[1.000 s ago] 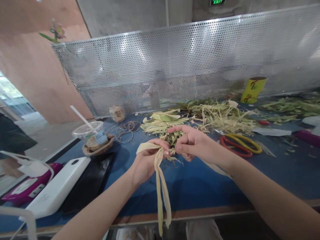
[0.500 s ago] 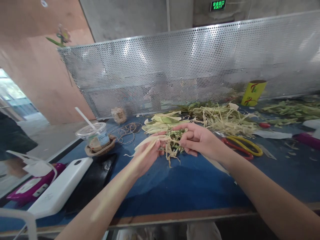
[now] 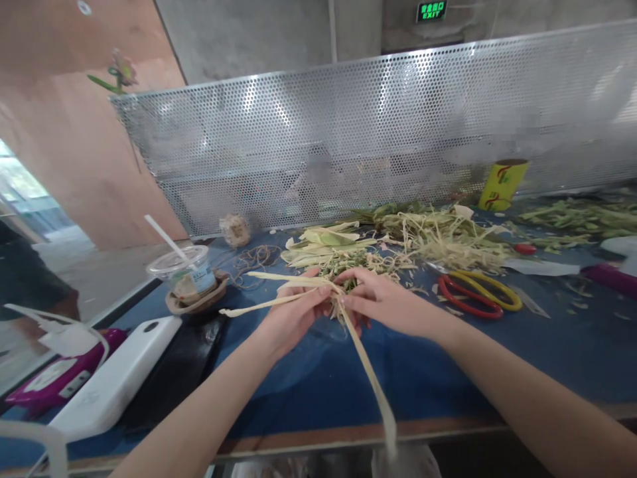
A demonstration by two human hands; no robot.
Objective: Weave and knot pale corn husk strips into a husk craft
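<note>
Both hands meet over the middle of the blue table. My left hand (image 3: 301, 309) is closed, thumb on top, on pale corn husk strips (image 3: 269, 307) whose loose ends stick out to the left. My right hand (image 3: 373, 295) pinches the same husk where the strips cross. One long husk strip (image 3: 371, 368) hangs from between the hands toward the table's front edge. Behind the fingers lies a bundle of dried greenish stems (image 3: 343, 262), partly hidden. Flat husk leaves (image 3: 326, 240) lie just beyond it.
Red and yellow-handled scissors (image 3: 478, 295) lie to the right, before a heap of shredded husk (image 3: 448, 236). A lidded cup with straw (image 3: 192, 275), a white power bank (image 3: 117, 378) and a purple power strip (image 3: 67, 375) are at left. A perforated metal screen (image 3: 298, 133) closes off the back.
The long husk strip now hangs down toward me, and other strip ends spread to the left. My right hand has lowered and come closer to my left.
</note>
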